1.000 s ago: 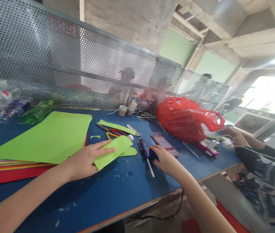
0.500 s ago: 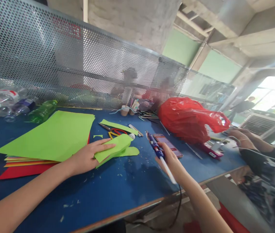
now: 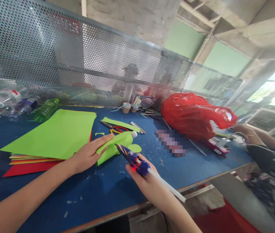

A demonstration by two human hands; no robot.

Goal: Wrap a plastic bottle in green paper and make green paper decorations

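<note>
My left hand (image 3: 86, 157) grips a sheet of light green paper (image 3: 121, 139), curled over a small bottle whose pale cap (image 3: 134, 134) pokes out at the far end. In my right hand (image 3: 149, 181) is a dark blue hot glue gun (image 3: 133, 159), its tip close to the curled paper; whether they touch I cannot tell. A white glue stick (image 3: 168, 186) juts from the gun's back, and a red light glows on its side. Just beyond the bottle lie red-and-yellow-handled pliers (image 3: 116, 128), partly under a green paper strip (image 3: 120, 124).
A stack of coloured paper (image 3: 55, 136) lies on the left of the blue table (image 3: 108, 200). Plastic bottles (image 3: 44, 110) stand behind it. On the right are a red plastic bag (image 3: 188, 116), a blurred-out phone (image 3: 171, 142) and a power strip (image 3: 217, 147). Another person's arm (image 3: 251, 137) rests beyond.
My right hand has brought the glue gun leftward, from beside the phone to the curled green paper. The left hand stays on the paper, and more of the bottle's cap end shows.
</note>
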